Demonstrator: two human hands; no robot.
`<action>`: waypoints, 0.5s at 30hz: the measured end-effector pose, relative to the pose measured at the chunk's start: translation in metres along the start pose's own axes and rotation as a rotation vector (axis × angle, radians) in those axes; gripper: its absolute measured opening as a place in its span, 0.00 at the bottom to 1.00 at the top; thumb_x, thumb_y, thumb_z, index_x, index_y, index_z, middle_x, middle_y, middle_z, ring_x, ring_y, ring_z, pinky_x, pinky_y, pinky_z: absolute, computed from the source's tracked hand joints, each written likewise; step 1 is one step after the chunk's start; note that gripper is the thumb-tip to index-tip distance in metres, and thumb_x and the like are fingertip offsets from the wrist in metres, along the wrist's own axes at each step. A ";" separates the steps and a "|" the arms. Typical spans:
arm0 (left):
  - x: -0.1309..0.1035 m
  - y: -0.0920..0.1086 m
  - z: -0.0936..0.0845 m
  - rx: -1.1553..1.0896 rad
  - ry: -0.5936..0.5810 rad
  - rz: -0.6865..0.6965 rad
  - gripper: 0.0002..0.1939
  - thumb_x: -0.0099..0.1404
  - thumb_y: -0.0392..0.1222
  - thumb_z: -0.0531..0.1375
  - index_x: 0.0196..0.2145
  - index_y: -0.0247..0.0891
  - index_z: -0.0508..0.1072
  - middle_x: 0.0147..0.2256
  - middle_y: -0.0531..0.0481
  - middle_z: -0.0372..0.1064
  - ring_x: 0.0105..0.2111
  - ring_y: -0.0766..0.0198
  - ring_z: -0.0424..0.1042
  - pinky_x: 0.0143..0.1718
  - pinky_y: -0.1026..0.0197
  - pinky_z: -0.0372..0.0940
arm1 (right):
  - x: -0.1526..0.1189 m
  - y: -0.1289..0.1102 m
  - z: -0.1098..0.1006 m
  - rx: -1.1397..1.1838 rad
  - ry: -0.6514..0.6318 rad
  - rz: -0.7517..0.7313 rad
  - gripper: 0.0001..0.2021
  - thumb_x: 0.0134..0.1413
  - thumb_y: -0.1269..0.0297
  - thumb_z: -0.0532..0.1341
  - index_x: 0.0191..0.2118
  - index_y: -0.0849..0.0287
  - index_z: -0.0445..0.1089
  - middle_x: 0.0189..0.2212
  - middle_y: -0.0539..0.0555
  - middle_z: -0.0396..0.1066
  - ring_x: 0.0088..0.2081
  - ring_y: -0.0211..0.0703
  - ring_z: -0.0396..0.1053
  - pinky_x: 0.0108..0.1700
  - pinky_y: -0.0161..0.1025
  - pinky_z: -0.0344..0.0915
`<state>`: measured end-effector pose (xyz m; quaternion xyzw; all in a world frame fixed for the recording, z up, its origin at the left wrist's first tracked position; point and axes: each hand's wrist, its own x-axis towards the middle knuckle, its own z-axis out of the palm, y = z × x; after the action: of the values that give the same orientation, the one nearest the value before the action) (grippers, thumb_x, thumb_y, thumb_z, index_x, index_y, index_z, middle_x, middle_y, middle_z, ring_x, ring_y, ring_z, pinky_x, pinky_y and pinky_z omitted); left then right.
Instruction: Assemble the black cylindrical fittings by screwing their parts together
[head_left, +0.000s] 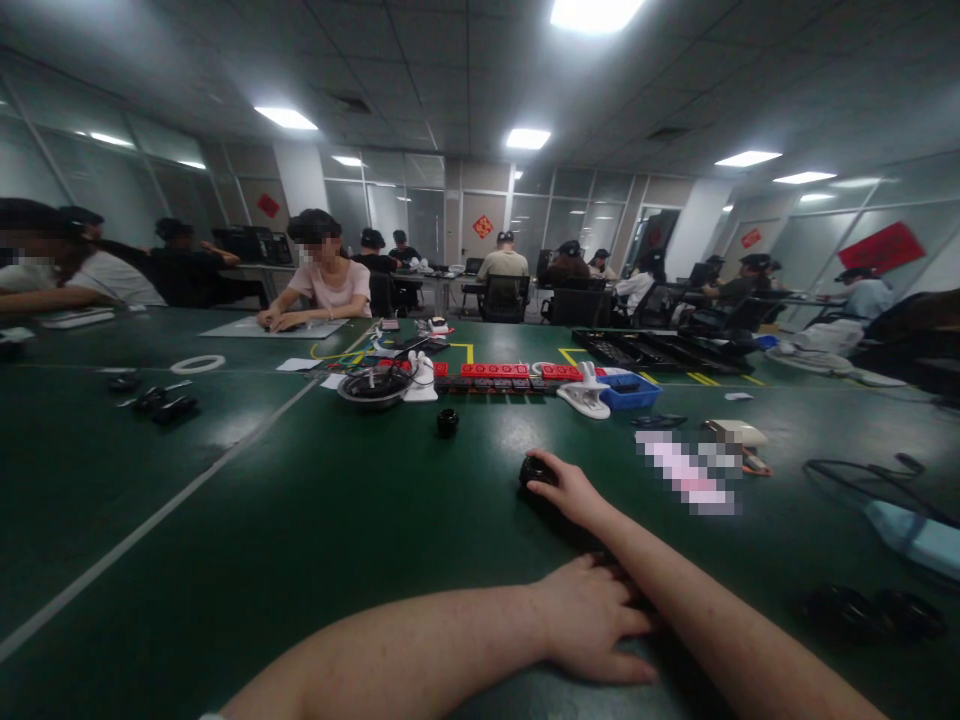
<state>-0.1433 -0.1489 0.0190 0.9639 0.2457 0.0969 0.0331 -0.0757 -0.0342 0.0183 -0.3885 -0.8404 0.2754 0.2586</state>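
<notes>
Head view: the right hand [564, 487] reaches forward, fingers curled over a small black round part [534, 470] on the green table [300, 520]; the left hand [592, 618] lies flat and empty, against the right forearm; another black part [448, 422] sits beyond

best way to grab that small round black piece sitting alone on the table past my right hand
Take the small round black piece by its curved sides, fingers on opposite flanks, coming down from above. It looks short and squat, standing upright on the green table with bare surface all around, so nothing seems to block a top approach. The right hand already rests on a similar black piece; the left hand lies flat.
</notes>
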 end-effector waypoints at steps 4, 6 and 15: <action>0.001 -0.001 0.003 0.016 -0.011 -0.006 0.25 0.60 0.54 0.47 0.50 0.39 0.61 0.50 0.46 0.60 0.53 0.56 0.53 0.54 0.51 0.44 | 0.030 -0.003 0.011 -0.022 -0.014 -0.006 0.23 0.42 0.63 0.59 0.49 0.58 0.61 0.43 0.53 0.68 0.44 0.43 0.64 0.47 0.38 0.58; 0.001 0.000 0.002 0.031 0.005 -0.002 0.25 0.59 0.54 0.48 0.50 0.40 0.60 0.50 0.48 0.59 0.54 0.56 0.52 0.54 0.52 0.44 | 0.045 -0.003 0.015 -0.039 -0.018 0.005 0.24 0.42 0.62 0.60 0.49 0.57 0.62 0.42 0.52 0.68 0.43 0.44 0.65 0.46 0.39 0.59; -0.002 0.003 -0.005 0.039 0.099 0.033 0.25 0.58 0.51 0.51 0.51 0.37 0.60 0.53 0.48 0.55 0.57 0.57 0.45 0.57 0.57 0.39 | 0.097 0.000 0.029 -0.125 0.008 0.083 0.24 0.42 0.60 0.61 0.50 0.51 0.61 0.43 0.50 0.68 0.45 0.45 0.64 0.47 0.40 0.58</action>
<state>-0.1446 -0.1529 0.0240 0.9622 0.2331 0.1404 0.0007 -0.1489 0.0351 0.0186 -0.4393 -0.8382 0.2312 0.2256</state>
